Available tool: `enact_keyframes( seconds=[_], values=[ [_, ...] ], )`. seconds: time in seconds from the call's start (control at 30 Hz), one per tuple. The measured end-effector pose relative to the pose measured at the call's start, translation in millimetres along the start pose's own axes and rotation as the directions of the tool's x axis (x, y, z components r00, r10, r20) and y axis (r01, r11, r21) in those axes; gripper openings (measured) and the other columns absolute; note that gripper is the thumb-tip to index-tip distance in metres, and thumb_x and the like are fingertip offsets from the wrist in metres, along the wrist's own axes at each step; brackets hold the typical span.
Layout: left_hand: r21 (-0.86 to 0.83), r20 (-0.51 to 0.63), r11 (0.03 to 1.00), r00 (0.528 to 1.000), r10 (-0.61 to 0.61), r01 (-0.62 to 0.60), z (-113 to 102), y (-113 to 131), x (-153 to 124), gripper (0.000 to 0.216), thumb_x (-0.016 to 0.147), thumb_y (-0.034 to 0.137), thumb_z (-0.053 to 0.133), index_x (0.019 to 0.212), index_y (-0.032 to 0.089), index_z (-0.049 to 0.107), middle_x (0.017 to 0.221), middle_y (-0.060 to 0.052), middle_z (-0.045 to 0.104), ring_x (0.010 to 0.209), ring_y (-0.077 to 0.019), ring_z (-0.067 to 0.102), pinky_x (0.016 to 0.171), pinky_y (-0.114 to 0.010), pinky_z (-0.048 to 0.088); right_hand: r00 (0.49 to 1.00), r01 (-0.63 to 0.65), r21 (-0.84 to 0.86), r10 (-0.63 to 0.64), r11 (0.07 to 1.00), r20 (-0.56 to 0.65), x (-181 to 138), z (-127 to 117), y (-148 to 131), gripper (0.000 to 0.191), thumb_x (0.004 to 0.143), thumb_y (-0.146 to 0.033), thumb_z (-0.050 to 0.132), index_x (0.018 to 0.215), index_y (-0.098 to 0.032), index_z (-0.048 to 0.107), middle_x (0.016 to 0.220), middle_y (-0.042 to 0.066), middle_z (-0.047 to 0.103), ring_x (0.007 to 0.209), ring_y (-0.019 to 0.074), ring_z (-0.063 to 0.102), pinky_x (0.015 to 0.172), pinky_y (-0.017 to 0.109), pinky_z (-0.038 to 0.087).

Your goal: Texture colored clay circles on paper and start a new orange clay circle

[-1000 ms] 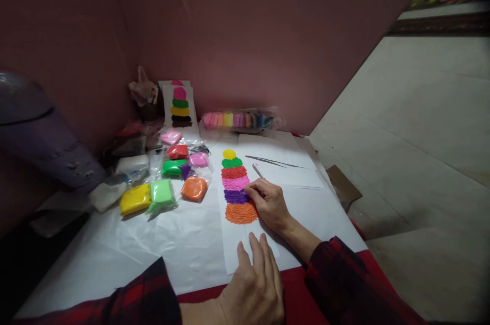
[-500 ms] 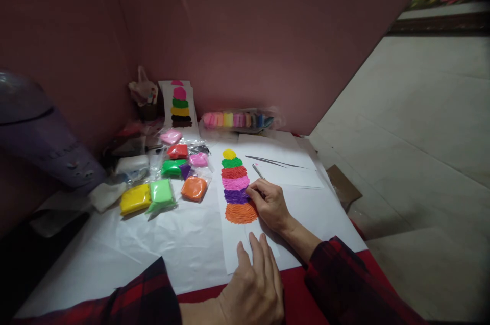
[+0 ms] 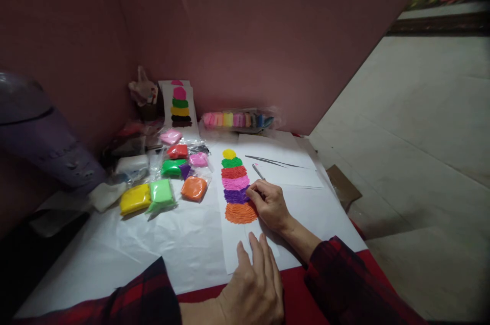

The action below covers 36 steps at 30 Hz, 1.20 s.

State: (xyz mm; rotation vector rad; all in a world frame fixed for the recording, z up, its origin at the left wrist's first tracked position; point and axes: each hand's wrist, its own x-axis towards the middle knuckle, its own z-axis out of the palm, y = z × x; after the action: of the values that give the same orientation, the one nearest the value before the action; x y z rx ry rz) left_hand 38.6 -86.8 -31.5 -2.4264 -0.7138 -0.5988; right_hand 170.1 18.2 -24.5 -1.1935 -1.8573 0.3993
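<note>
On the white table cover [image 3: 191, 258] lies a paper sheet [image 3: 236, 251], and on it stands a column of coloured bands, one above another: orange band [image 3: 240, 214], purple band [image 3: 233, 196], pink band [image 3: 234, 183], red band [image 3: 233, 172], green band [image 3: 231, 163], and at the top a yellow round [image 3: 229, 154]. Their surface is ridged, like soft clay.

The right hand [image 3: 270, 206] has its thumb and forefinger brought together at the right end of the purple band, and they touch it. Whether some small piece is between these fingertips cannot be told, because the hand itself covers the place. The left hand [image 3: 252, 286] is open, its fingers a little spread, over the lower end of the paper sheet, below the orange band.

For good work here, the pressure should be light, so that the purple ridges are not flattened and the edge keeps in line with the neighbouring bands. The side of the right hand lies close to the orange band, so the wrist would better be kept a little raised. The left hand can keep the sheet from sliding.

A thin grey stick [image 3: 259, 171] shows just beyond the right knuckles; an orange packet [image 3: 194, 189] lies to the left of the sheet.
</note>
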Motion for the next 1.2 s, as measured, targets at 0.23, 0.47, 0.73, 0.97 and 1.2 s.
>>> enact_keyframes(
  seconds=[0.23,0.47,0.73,0.97,1.2],
  values=[
    [0.008,-0.011,1.0,1.0,0.007,-0.007,0.7,0.2,0.3,0.037,0.092,0.031,0.048,0.104,0.003,0.069,0.105,-0.019,0.072,0.092,-0.0376,0.067,0.068,-0.05,0.045,1.0,0.014,0.011,-0.014,1.0,0.02,-0.6,0.0,-1.7,0.025,0.088,-0.019,0.052,0.063,-0.019,0.053,0.062,-0.001,0.056,0.058,0.0127,0.05,0.061,0.027,0.04],
    [-0.005,-0.028,1.0,1.0,-0.006,0.005,0.1,-0.4,0.7,0.035,0.092,0.031,0.05,0.101,0.005,0.071,0.102,-0.018,0.072,0.091,-0.0377,0.068,0.067,-0.049,0.045,0.999,0.019,0.032,-0.02,0.999,0.041,-1.5,-1.0,-3.2,0.025,0.088,-0.019,0.052,0.063,-0.019,0.052,0.061,-0.001,0.056,0.057,0.0124,0.051,0.06,0.026,0.04],
    [-0.008,-0.028,1.0,1.0,-0.011,0.011,-0.1,-0.3,1.3,0.035,0.092,0.03,0.048,0.101,0.004,0.071,0.102,-0.018,0.073,0.091,-0.0378,0.068,0.068,-0.05,0.045,0.998,0.022,0.054,-0.026,0.998,0.061,-1.8,-2.7,-6.5,0.024,0.088,-0.019,0.051,0.063,-0.019,0.052,0.061,-0.001,0.056,0.056,0.0123,0.05,0.059,0.025,0.039],
    [-0.005,-0.023,1.0,1.0,-0.01,0.01,0.0,-0.4,0.9,0.036,0.092,0.031,0.048,0.102,0.004,0.071,0.103,-0.019,0.072,0.092,-0.0377,0.068,0.068,-0.05,0.045,0.997,0.016,0.058,-0.021,0.998,0.079,-2.9,-3.7,-7.4,0.025,0.088,-0.02,0.05,0.063,-0.019,0.052,0.06,0.0,0.056,0.055,0.0121,0.051,0.058,0.025,0.039],
    [-0.005,-0.008,1.0,1.0,0.002,-0.002,1.0,-0.2,-0.1,0.036,0.092,0.029,0.048,0.104,0.003,0.07,0.105,-0.021,0.071,0.092,-0.0387,0.067,0.068,-0.05,0.046,0.996,0.028,0.063,-0.033,0.998,0.087,-4.3,-5.3,-9.4,0.024,0.088,-0.019,0.051,0.064,-0.019,0.053,0.059,-0.001,0.056,0.054,0.0116,0.051,0.058,0.024,0.039]
  ],
)
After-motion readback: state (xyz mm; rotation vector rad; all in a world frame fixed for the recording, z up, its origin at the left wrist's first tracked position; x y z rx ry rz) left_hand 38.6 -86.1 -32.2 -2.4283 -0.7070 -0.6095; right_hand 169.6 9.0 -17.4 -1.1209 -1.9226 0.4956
